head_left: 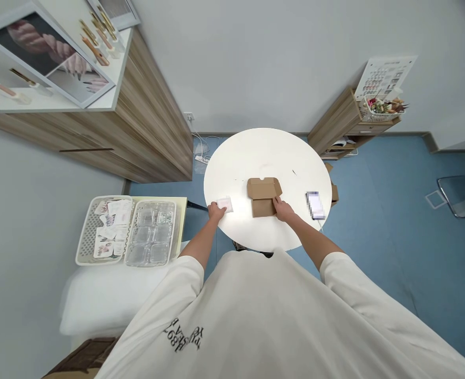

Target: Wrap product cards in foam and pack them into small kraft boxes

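Cardboard box (263,207) — between the hands (283,210), against the right one

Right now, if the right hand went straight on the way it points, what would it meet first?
Most likely the box: the right hand is at its right edge, pointing in across it. How far they touch is hard to tell from this view.

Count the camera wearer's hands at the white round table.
2: the left hand at a small pale packet, the right hand at the right side of the open cardboard box. Both are visible.
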Available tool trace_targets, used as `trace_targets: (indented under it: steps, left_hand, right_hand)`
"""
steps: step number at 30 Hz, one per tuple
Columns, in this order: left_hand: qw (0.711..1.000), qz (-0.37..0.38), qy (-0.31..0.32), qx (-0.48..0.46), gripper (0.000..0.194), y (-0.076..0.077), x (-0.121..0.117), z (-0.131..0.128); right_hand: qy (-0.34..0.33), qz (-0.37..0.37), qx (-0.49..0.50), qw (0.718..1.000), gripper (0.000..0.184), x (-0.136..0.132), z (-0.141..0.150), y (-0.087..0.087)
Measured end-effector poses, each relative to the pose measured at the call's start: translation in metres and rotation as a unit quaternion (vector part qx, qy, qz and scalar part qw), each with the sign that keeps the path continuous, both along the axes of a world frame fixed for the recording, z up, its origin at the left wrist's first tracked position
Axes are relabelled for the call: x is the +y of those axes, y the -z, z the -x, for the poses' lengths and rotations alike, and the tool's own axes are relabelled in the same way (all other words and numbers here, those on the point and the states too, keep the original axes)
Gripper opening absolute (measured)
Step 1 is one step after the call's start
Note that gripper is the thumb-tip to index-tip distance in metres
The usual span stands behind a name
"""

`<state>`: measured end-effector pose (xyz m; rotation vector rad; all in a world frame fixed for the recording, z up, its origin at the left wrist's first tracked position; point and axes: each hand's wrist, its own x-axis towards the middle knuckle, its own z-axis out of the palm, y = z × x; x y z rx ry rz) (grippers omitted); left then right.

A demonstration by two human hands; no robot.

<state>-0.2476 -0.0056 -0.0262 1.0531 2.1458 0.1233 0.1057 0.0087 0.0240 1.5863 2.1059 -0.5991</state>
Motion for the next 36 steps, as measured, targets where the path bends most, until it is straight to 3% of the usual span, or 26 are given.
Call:
trace_targets:
  steps: [7,14,20,26,33,36]
  left_hand:
    - [0.998,-0.045,0.039,-0.037,0.038,0.0,-0.005,-0.001]
    - [0.987,-0.103,0.119,-0.042,0.032,-0.043,-0.004,-0.024]
    - [0.964,-0.116,0.22,-0.095,0.038,-0.07,0.017,-0.07]
    - [0.924,-0.089,0.364,-0.075,0.052,-0.066,0.033,-0.133]
    - [0.893,-0.025,0.448,-0.033,0.048,-0.052,0.04,-0.184]
    - [0.881,-0.052,0.469,-0.014,0.048,-0.047,0.036,-0.194]
  right_hand:
    - [-0.008,-0.011,-0.002,1.0,0.079,-0.001,0.0,-0.003]
    - [0.003,-0.006,0.025,1.0,0.078,0.001,-0.004,0.001]
    - [0.046,-0.002,0.085,0.995,0.078,0.001,-0.008,0.005]
    - [0.047,-0.004,0.071,0.996,0.076,0.003,-0.007,0.006]
    - [0.018,-0.009,0.045,0.999,0.079,0.003,-0.008,0.004]
    - [0.017,-0.011,0.043,0.999,0.076,0.003,-0.01,0.004]
